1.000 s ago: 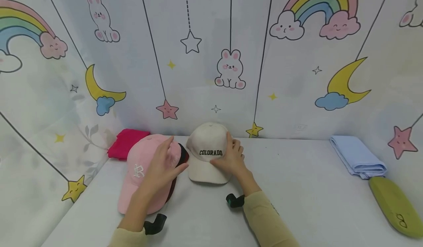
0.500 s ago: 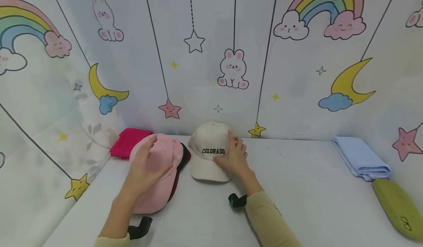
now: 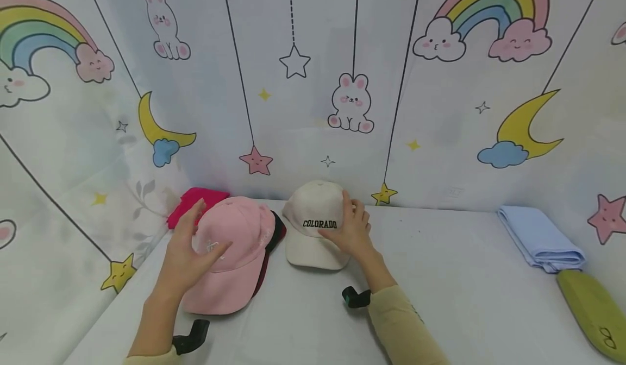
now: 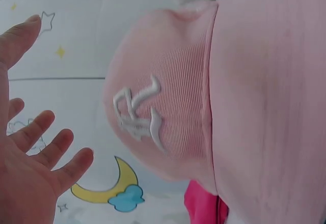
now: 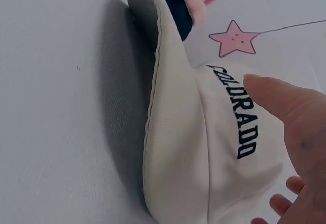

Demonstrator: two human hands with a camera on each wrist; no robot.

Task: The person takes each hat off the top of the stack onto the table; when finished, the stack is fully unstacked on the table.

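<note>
A cream baseball cap (image 3: 315,251) with dark COLORADO lettering sits upright near the back edge of the table. At its right side my right hand (image 3: 349,232) is spread, thumb over the front and the other fingers by the crown. The right wrist view shows the thumb tip overlapping the cap (image 5: 178,147) beside the lettering. Left of it stands a pink cap (image 3: 235,234) with a white raised emblem, a dark cap (image 3: 279,229) showing behind it. My left hand (image 3: 183,259) holds nothing, fingers spread, and overlaps the pink cap's left side. In the left wrist view the fingers are apart from the pink cap (image 4: 254,107).
Crimson folded cloth (image 3: 193,202) lies behind the pink cap at the back left. On the right are a folded light blue cloth (image 3: 540,237) and an olive-green case (image 3: 594,313) with a glasses mark. A patterned curtain (image 3: 313,120) hangs behind the white table (image 3: 440,300).
My left hand has moved left across the pink cap, uncovering more of its front. My right hand stays beside the cream cap. The whole view has shifted slightly.
</note>
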